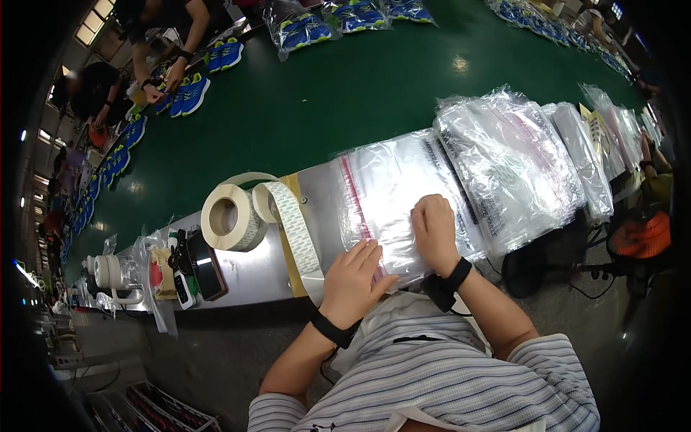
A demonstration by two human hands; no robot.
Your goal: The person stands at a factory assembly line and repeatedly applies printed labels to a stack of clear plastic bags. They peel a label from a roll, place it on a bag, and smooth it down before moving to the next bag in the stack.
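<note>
A clear plastic bag (394, 189) with a red strip along its left side lies flat on top of a stack on the metal ledge before me. My left hand (353, 282) rests on the bag's near left corner, fingers stretched out and thumb apart. On the middle of the bag lies my right hand (435, 229), its fingers curled closed; what they hold, if anything, is hidden. Left of the bags stands a roll of label stickers (224, 218). Its loose strip (296, 229) runs down toward my left wrist.
A thicker pile of clear bags (507, 169) sits to the right. A phone (206, 268) and a white tape roll (108, 272) lie left. Beyond runs a green conveyor belt (302, 108) with blue shoes (189, 95), where co-workers' hands work. An orange fan (639, 236) stands right.
</note>
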